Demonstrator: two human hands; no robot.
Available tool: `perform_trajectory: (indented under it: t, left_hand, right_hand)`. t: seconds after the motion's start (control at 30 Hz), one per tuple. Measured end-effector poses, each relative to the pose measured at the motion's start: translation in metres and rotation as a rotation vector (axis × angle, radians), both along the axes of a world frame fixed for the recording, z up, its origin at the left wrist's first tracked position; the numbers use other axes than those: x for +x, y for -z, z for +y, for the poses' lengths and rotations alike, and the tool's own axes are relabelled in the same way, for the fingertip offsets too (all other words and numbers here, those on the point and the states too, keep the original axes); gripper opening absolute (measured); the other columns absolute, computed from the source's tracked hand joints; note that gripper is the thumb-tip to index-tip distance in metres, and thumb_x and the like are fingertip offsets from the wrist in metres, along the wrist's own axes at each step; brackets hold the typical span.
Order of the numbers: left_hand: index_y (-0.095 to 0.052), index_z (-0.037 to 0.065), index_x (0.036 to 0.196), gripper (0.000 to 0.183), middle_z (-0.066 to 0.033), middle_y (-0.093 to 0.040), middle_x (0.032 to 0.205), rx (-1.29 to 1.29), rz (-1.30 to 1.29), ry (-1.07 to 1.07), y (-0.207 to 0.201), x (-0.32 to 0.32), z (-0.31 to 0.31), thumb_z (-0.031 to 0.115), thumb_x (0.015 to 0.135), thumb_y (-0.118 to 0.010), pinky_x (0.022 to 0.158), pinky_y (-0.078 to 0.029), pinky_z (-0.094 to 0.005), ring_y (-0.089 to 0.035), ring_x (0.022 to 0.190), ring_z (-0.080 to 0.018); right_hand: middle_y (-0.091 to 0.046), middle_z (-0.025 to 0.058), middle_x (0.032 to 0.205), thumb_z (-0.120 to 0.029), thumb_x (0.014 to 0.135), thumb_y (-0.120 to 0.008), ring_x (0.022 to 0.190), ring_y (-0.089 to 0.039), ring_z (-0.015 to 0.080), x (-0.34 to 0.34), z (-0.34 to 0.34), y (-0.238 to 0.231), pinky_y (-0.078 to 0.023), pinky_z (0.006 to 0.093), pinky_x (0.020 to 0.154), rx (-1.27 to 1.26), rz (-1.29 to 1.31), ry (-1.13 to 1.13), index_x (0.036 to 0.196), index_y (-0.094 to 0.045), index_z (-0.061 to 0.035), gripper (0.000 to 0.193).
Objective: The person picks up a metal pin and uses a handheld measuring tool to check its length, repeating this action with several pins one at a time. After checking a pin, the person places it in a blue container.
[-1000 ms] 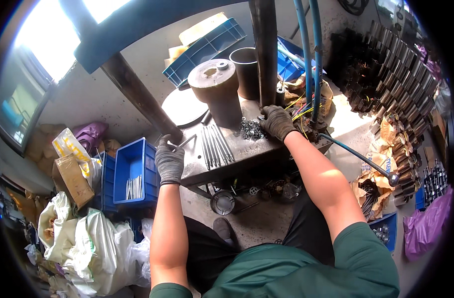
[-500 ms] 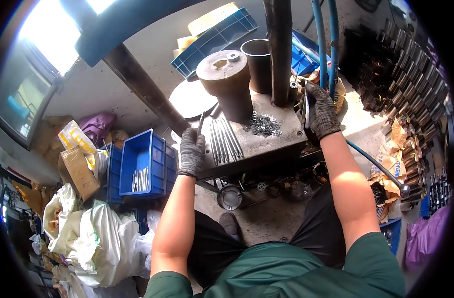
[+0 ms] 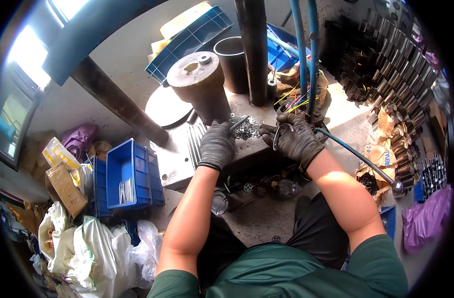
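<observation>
My left hand [image 3: 217,145], in a grey knit glove, is closed around a slim metal rod [image 3: 240,122]; its tip points toward my right hand. More rods [image 3: 193,140] lie side by side on the metal worktable [image 3: 175,168], left of that hand. A pile of small metal rings [image 3: 247,130] sits between my hands, partly covered by the left one. My right hand [image 3: 297,141], also gloved, is closed on a silver hand tool [image 3: 278,137] with curved handles, apparently pliers; its jaws are hard to make out.
A thick metal cylinder [image 3: 199,89] with a ring on top stands behind my left hand, beside a dark pipe [image 3: 230,64]. Steel columns [image 3: 253,54] rise from the table. A ball-ended lever [image 3: 358,159] juts out right. Blue crates [image 3: 129,174] stand left.
My left hand has moved right with the rod, over to the rings. My right hand has come down and inward with the tool. The whole view has shifted slightly.
</observation>
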State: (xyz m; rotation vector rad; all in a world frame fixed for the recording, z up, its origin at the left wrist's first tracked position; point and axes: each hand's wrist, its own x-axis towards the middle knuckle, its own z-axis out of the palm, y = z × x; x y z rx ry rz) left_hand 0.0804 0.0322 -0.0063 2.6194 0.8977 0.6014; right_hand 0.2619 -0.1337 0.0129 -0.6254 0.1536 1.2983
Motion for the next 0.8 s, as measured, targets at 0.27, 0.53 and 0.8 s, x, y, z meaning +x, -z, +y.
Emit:
perform_trajectory:
  t: [0.27,0.53,0.8]
  left_hand:
    - [-0.07,0.005,0.11,0.022,-0.0207,-0.068,0.1,-0.137,-0.039,-0.018,0.009,0.002,0.011,0.013,0.089,-0.073,0.084,-0.053,-0.0455,-0.066,0.092,-0.0399]
    - [-0.068,0.002,0.119,0.023,-0.0166,-0.076,0.104,-0.437,-0.314,-0.03,0.021,-0.009,0.027,0.01,0.097,-0.067,0.086,-0.054,-0.0361,-0.071,0.094,-0.0247]
    - [-0.067,0.0,0.118,0.024,-0.018,-0.074,0.102,-0.412,-0.304,0.017,0.036,-0.016,0.045,0.012,0.098,-0.068,0.084,-0.053,-0.0373,-0.07,0.093,-0.0271]
  right_hand:
    - [-0.054,0.0339,0.123,-0.021,0.099,-0.057,0.107,-0.063,0.0483,-0.018,0.011,0.012,-0.057,0.0635,0.092,-0.183,-0.073,-0.026,0.123,-0.045,-0.0042,0.032]
    - [-0.067,0.0241,0.117,-0.02,0.097,-0.057,0.105,-0.068,0.0426,-0.019,0.027,0.009,-0.055,0.061,0.092,-0.08,-0.056,-0.152,0.104,-0.058,-0.0081,0.014]
    - [-0.065,0.0237,0.116,-0.027,0.094,-0.067,0.097,-0.069,0.0398,-0.019,0.022,0.0,-0.061,0.0556,0.083,-0.041,-0.125,-0.12,0.122,-0.055,-0.0062,0.037]
